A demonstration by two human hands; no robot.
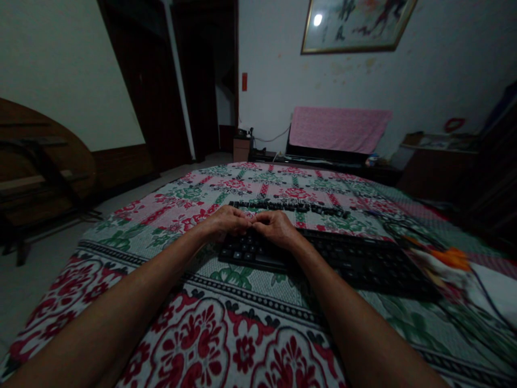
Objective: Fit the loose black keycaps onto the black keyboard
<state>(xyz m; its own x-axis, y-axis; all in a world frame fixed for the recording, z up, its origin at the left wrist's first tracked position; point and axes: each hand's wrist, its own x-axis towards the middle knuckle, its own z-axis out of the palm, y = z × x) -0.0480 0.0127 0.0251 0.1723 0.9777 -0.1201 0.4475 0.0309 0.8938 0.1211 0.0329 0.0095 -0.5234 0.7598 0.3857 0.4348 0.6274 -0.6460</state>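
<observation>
A black keyboard (339,258) lies on a flowered cloth, its left end nearest me and partly covered by my hands. My left hand (230,221) is over the keyboard's upper left corner, its fingers pinched together. My right hand (277,227) is just beside it, thumb and forefinger also pinched, and the fingertips of both hands meet. Whatever they hold between them is too small and dark to make out. Beyond the hands, a row of small black keycaps (299,206) stretches across the cloth.
The patterned cloth (189,334) covers the broad surface. At the right are tangled dark cables (404,229), an orange item (452,257) and a white sheet (495,288). A folded round tabletop (44,151) leans at the left. A pink towel (339,129) hangs at the far wall.
</observation>
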